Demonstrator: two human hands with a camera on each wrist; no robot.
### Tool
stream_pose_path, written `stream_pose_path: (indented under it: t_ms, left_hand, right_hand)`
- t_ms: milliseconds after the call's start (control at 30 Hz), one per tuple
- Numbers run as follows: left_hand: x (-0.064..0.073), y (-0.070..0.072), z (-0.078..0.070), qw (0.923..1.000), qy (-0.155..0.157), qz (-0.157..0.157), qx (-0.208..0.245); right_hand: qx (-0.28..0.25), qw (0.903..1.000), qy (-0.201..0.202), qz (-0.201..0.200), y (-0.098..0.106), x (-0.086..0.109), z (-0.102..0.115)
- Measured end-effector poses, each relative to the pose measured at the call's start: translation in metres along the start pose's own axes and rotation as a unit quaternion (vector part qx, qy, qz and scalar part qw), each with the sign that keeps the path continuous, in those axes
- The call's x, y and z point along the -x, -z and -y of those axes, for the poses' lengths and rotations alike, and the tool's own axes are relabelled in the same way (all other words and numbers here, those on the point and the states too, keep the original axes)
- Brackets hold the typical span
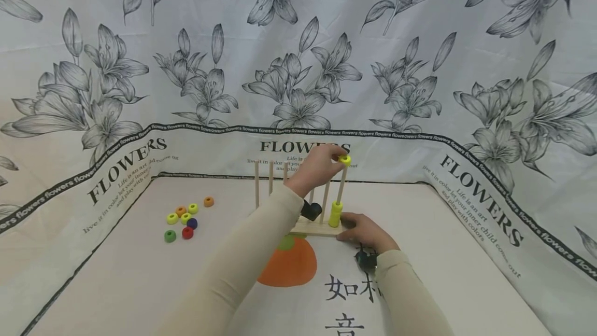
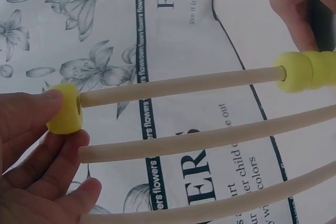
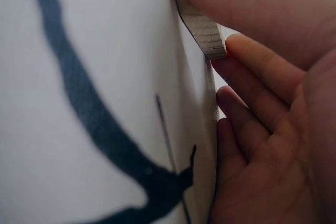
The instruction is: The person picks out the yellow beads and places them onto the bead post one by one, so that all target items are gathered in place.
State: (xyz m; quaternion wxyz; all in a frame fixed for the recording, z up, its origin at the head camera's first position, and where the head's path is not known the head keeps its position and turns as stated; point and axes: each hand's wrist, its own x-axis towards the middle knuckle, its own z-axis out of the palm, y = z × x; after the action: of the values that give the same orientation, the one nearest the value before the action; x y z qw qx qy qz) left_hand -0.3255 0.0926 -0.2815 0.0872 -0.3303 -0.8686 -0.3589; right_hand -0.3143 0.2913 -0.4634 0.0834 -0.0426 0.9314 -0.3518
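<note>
At the top of the rightmost wooden peg (image 1: 342, 186), my left hand (image 1: 320, 168) pinches a yellow bead (image 2: 64, 109) between thumb and fingers. The bead's hole faces the peg's tip; whether they touch I cannot tell. Yellow beads (image 1: 335, 215) are stacked at the foot of that same peg. My right hand (image 1: 366, 231) grips the right end of the rack's wooden base (image 1: 312, 229), thumb on the near side, fingers behind, as the right wrist view shows. Other bare pegs (image 2: 210, 129) stand in a row to the left, partly hidden by my left arm.
Loose beads in yellow, orange, green (image 1: 170, 236), red (image 1: 187, 233) and blue (image 1: 192, 224) lie on the table's left side. The white cloth (image 1: 298, 320) under the rack carries an orange fruit print (image 1: 291, 266) and black characters. Flower-patterned curtain (image 1: 298, 82) encloses the back and sides.
</note>
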Motion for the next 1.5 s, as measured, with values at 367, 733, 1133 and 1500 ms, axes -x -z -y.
stream_pose_path:
  t_ms: [367,733,1133,1500]
  left_hand:
    - [-0.0039,-0.0021,-0.0027,0.9999,0.004,0.015,0.005]
    - [-0.0060,-0.0040,-0.0039,0.9989,0.029,0.036,0.008]
    - [-0.0060,-0.0047,-0.0037,0.9981,0.011,0.052,-0.031]
    - [-0.0013,0.0014,-0.0006,0.9963,0.009,0.053,-0.067]
  right_hand:
    - [-0.001,1.0000,0.005,-0.002,-0.0004,0.0018,0.0009]
    - [0.002,1.0000,0.002,0.002,-0.0004,0.0041,0.0013]
    - [0.004,1.0000,0.006,-0.003,0.0003,0.0024,0.0028]
    - [0.001,1.0000,0.001,0.000,-0.0008,0.0016,0.0019]
